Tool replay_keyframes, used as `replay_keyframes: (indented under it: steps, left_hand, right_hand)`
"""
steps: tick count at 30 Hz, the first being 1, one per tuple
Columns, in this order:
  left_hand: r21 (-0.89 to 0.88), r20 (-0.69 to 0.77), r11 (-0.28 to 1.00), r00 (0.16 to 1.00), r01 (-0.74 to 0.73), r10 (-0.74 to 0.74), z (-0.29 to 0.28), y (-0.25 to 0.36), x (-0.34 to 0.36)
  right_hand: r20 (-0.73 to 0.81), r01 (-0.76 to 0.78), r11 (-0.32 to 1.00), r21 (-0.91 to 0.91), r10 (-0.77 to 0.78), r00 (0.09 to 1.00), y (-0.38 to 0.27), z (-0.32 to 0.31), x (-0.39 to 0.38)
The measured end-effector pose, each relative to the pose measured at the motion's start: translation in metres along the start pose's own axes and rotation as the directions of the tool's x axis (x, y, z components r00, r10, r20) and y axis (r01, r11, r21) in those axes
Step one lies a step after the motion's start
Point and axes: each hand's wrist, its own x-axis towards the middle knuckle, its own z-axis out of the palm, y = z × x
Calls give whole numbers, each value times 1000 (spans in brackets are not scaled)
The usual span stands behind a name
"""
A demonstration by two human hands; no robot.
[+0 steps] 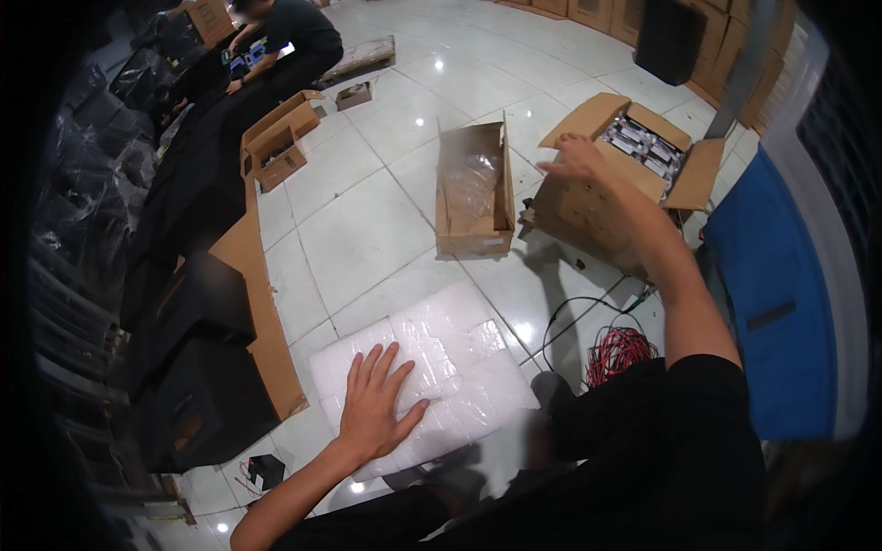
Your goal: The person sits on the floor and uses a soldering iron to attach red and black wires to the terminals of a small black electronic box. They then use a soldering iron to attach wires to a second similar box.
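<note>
My left hand (pixel 375 404) lies flat with spread fingers on a white foam slab (pixel 459 354). Clear tape or film shines across the slab, which rests low in front of me. My right arm stretches forward to an open cardboard box (pixel 588 213). Above its left side hangs my right hand (pixel 581 159), fingers loosely bent and apart, with nothing visible in them; whether it touches the left flap (pixel 602 115) cannot be told. Rows of silvery-white packed parts (pixel 643 145) show inside that box.
A narrow open carton (pixel 473 241) with clear plastic stands left of the box. Red and black wires (pixel 620 356) lie near my leg. Black cabinets (pixel 216 399) line the left. A person (pixel 296 37) crouches at the far left. A blue panel (pixel 776 294) stands at right.
</note>
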Motion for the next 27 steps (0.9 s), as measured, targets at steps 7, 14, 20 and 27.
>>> replay_keyframes:
  steps: [7, 14, 20, 27]
  left_hand:
    - [-10, -36, 1000, 999, -15, 15, 3, -2, -2]
    - [-1, 17, 1000, 1000, 26, -26, -1, 1, 0]
    - [3, 10, 1000, 1000, 26, -26, 1, 2, -1]
    - [-13, -12, 1000, 1000, 6, -7, 0, 1, -2]
  right_hand:
    - [402, -380, 923, -66, 373, 836, 103, -62, -71]
    - [14, -301, 947, -115, 304, 952, 47, -110, -85]
    - [353, 90, 807, -584, 152, 923, -58, -49, -155]
    - [198, 170, 584, -794, -17, 980, -44, -19, -179]
